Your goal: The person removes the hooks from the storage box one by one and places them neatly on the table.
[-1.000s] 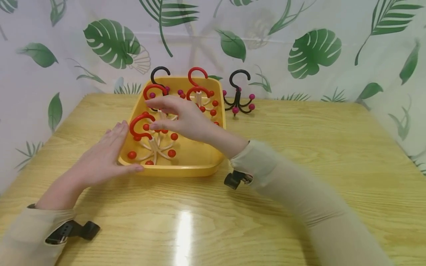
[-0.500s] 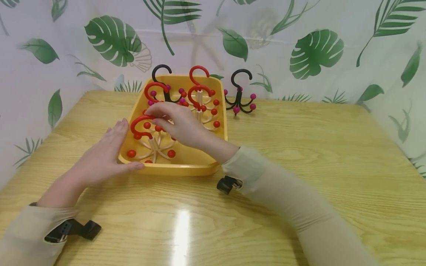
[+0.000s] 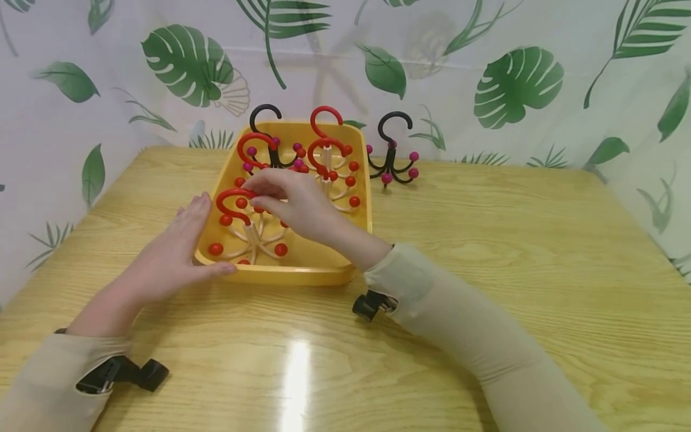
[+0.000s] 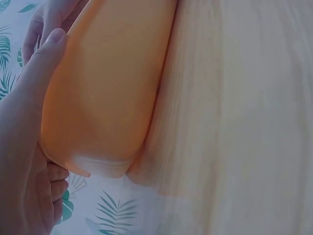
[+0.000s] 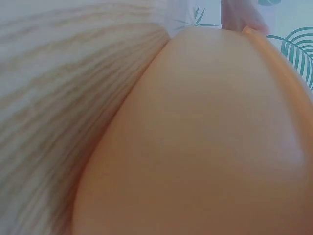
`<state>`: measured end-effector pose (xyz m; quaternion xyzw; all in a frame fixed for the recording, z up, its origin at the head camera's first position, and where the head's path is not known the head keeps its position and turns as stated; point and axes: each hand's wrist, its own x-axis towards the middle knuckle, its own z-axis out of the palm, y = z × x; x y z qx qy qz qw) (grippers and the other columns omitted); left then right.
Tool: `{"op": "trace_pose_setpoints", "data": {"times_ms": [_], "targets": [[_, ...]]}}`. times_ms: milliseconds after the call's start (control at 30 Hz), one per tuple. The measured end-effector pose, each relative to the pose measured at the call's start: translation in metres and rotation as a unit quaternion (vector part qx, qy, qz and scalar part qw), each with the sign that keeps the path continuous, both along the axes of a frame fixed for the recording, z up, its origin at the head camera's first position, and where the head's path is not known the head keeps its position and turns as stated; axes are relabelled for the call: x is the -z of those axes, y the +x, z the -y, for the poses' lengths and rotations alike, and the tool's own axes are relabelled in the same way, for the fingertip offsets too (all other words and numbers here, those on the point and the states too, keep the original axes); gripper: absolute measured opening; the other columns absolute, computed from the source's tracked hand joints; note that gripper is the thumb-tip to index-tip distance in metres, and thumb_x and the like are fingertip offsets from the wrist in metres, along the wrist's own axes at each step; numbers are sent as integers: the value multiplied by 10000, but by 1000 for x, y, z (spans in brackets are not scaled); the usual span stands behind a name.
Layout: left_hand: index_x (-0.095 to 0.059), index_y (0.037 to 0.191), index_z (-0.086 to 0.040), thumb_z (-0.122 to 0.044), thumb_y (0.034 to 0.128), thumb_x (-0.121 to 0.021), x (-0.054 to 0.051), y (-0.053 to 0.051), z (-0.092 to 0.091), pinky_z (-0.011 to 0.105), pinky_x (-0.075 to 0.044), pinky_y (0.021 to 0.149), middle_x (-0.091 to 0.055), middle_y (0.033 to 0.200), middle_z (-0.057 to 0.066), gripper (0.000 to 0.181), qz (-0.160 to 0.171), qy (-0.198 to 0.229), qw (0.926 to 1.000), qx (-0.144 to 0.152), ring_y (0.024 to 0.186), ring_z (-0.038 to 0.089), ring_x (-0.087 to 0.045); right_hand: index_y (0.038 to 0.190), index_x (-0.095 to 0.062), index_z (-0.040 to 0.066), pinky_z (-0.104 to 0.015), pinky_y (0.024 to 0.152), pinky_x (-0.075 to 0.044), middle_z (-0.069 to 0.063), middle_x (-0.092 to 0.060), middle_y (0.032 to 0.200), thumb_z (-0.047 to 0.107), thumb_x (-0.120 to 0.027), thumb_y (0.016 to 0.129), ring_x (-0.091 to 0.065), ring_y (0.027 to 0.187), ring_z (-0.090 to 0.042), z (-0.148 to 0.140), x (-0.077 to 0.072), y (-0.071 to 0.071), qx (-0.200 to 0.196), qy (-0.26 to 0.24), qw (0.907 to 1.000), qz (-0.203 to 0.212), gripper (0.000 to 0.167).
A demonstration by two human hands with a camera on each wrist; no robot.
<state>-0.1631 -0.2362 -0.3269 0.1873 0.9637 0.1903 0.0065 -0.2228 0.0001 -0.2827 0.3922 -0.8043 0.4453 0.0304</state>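
In the head view a yellow plastic tray holds several multi-arm hook hangers with ball-tipped arms. My right hand is inside it, thumb and fingertips pinching the end of the red hook on the front-left hanger. That hanger stands upright, its pale arms ending in red balls. My left hand rests against the tray's front-left corner, fingers straight along the side and thumb over the front rim. In the left wrist view the left thumb lies along the tray's rim. The right wrist view shows mostly the tray's outer wall.
A black hanger with magenta balls stands on the wooden table, right of the tray. Another black hanger and more red-hooked hangers stand inside the tray. A leaf-patterned wall rises behind the table.
My right hand has come down and closed its thumb and fingertips on the front-left hanger's red hook. My left hand has stayed at the tray's corner.
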Motion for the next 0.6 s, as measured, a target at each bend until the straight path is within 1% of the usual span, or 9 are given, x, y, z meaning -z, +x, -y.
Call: {"op": "trace_pose_setpoints", "data": {"times_ms": [133, 233, 333, 467, 533, 600], "targets": [[33, 1518, -21, -611, 815, -636, 0, 0, 1, 422, -43, 1169, 50, 1584, 117, 1135, -22, -22, 10000, 22, 1449, 244, 46, 1098, -676, 26, -143, 824, -494, -48, -684, 1057, 54, -663, 886, -645, 940, -73, 1, 1, 0, 2, -121, 9999, -46, 215], [28, 1519, -23, -609, 815, -637, 1, 0, 1, 425, -45, 1169, 41, 1585, 122, 1131, -22, -8, 10000, 24, 1450, 241, 46, 1087, -682, 19, -142, 837, -490, -50, -683, 1056, 48, -672, 876, -642, 954, -66, 2, 0, 0, -89, -211, 9996, -145, 214], [20, 1529, -59, -610, 811, -642, 2, -1, 1, 421, -40, 1170, 34, 1589, 105, 1122, -34, 64, 10000, 32, 1451, 237, 41, 1068, -691, 15, -142, 844, -488, -50, -686, 1033, 50, -692, 858, -644, 949, -63, 5, -2, 0, -188, -302, 9987, -357, 213], [-1, 1544, -123, -622, 798, -647, 2, -2, 0, 427, -37, 1169, 6, 1595, 83, 1107, -49, 170, 9998, 45, 1452, 241, 31, 1041, -697, 5, -149, 824, -499, -63, -694, 994, 42, -709, 842, -658, 911, -82, 7, -7, 0, -269, -540, 9950, -793, 203], [-5, 1544, -118, -628, 796, -643, 1, -2, 0, 438, -37, 1168, -5, 1594, 88, 1108, -14, 174, 9998, 26, 1452, 244, 33, 1035, -697, 0, -150, 813, -504, -67, -697, 987, 34, -710, 840, -659, 898, -80, 7, -11, 1, -284, -671, 9933, -892, 198], [1, 1539, -88, -631, 799, -638, 1, -1, 1, 448, -40, 1166, -7, 1593, 101, 1118, 41, 143, 9999, -11, 1451, 245, 39, 1037, -695, -7, -157, 806, -509, -75, -699, 991, 32, -708, 840, -658, 886, -81, 6, -15, 2, -283, -796, 9918, -956, 201]]}}
